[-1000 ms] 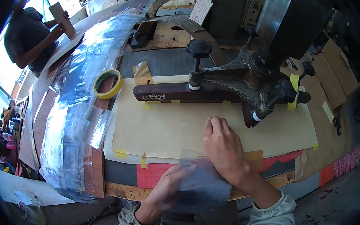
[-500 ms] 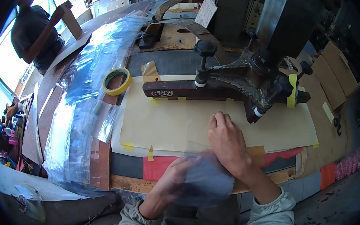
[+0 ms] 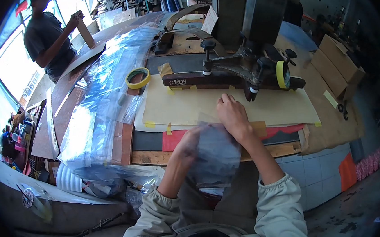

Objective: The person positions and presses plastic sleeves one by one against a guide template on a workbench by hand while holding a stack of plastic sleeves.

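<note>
A thin see-through plastic sheet (image 3: 218,159), smeared by motion, hangs over the table's front edge. At its left side is my left hand (image 3: 188,143), blurred and closed on it. My right hand (image 3: 233,115) is over the cream sheet (image 3: 182,104), fingers bent and drawn together; what they hold, if anything, is hidden. Its wrist is close to the plastic sheet's upper right side. Just beyond my right fingertips, a dark metal bar (image 3: 184,80) of the press lies across the cream sheet. Small yellow tape pieces (image 3: 149,124) stick to the cream sheet's edge.
A yellow tape roll (image 3: 132,84) lies left of the cream sheet; another tape roll (image 3: 280,74) hangs on the bar. Clear plastic film (image 3: 106,93) covers the table's left. Scissors (image 3: 343,111) and cardboard boxes (image 3: 334,68) are at right. A co-worker (image 3: 48,38) handles a board at far left.
My view has shifted, so the table and press sit higher and look farther off. My right hand stays over the cream sheet; my left still has the plastic sheet, which moves.
</note>
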`<action>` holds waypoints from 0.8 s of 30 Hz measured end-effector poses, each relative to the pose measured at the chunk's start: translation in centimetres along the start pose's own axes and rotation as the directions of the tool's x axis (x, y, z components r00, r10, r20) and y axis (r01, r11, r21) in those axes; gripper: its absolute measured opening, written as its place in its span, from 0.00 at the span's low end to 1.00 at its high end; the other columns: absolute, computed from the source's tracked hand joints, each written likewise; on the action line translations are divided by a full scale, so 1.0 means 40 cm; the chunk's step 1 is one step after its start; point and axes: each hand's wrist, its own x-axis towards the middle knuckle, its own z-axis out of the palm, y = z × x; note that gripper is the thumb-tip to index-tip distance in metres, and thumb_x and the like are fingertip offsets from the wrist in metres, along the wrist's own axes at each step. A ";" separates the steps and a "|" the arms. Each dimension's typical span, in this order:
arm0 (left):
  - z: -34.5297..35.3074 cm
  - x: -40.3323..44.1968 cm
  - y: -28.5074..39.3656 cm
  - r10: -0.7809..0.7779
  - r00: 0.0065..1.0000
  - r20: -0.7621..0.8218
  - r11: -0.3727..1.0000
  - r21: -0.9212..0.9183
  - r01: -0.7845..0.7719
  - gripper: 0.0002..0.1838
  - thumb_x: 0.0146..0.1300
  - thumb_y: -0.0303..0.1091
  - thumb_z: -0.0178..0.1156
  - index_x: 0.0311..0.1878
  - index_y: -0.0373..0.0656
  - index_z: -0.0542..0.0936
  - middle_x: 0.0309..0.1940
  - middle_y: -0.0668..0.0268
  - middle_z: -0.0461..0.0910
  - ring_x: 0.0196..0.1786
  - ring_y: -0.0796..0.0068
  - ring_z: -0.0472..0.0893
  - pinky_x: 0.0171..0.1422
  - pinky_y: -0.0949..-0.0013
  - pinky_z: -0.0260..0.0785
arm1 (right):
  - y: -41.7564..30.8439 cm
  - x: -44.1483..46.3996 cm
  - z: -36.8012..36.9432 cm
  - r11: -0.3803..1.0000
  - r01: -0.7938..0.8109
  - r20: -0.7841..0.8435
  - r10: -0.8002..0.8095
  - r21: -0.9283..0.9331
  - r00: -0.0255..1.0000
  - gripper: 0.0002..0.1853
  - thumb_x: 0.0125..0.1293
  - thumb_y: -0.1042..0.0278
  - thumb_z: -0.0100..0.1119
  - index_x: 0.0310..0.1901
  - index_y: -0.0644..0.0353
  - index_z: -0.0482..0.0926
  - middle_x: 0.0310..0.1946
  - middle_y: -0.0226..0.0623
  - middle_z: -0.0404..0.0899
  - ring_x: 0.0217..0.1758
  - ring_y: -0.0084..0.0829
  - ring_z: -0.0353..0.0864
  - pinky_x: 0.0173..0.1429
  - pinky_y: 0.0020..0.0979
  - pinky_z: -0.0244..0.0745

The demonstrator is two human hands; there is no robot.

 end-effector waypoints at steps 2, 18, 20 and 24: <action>0.015 -0.016 0.009 -0.052 0.999 -0.001 0.998 -0.034 0.052 0.15 0.61 0.37 0.55 0.46 0.36 0.76 0.39 0.64 0.78 0.41 0.74 0.78 0.47 0.71 0.71 | 0.003 0.001 0.015 1.000 -0.005 -0.038 0.005 -0.005 0.999 0.07 0.53 0.75 0.52 0.28 0.67 0.79 0.35 0.46 0.76 0.40 0.38 0.80 0.40 0.34 0.79; -0.045 -0.318 -0.168 0.023 0.889 0.457 0.996 -0.091 0.021 0.23 0.59 0.31 0.51 0.57 0.30 0.71 0.54 0.59 0.74 0.54 0.73 0.75 0.61 0.70 0.64 | -0.078 -0.374 -0.194 0.225 -0.481 0.335 0.475 0.848 0.813 0.17 0.63 0.70 0.57 0.50 0.69 0.71 0.35 0.41 0.76 0.37 0.28 0.81 0.37 0.27 0.79; -0.085 -0.323 -0.229 -0.053 0.907 0.418 0.992 -0.080 0.095 0.22 0.59 0.30 0.51 0.56 0.29 0.72 0.53 0.59 0.75 0.54 0.74 0.74 0.62 0.72 0.63 | -0.087 -0.404 -0.193 -0.040 -0.456 0.429 0.422 0.889 0.799 0.17 0.65 0.72 0.55 0.53 0.71 0.67 0.36 0.39 0.75 0.37 0.26 0.82 0.36 0.24 0.80; -0.124 -0.312 -0.288 0.033 0.877 0.480 0.999 -0.045 -0.013 0.21 0.60 0.30 0.50 0.56 0.29 0.72 0.52 0.60 0.76 0.54 0.74 0.74 0.61 0.72 0.63 | -0.094 -0.399 -0.176 -0.303 -0.313 0.413 0.367 0.900 0.833 0.25 0.63 0.77 0.55 0.59 0.69 0.58 0.42 0.43 0.73 0.48 0.33 0.79 0.46 0.28 0.80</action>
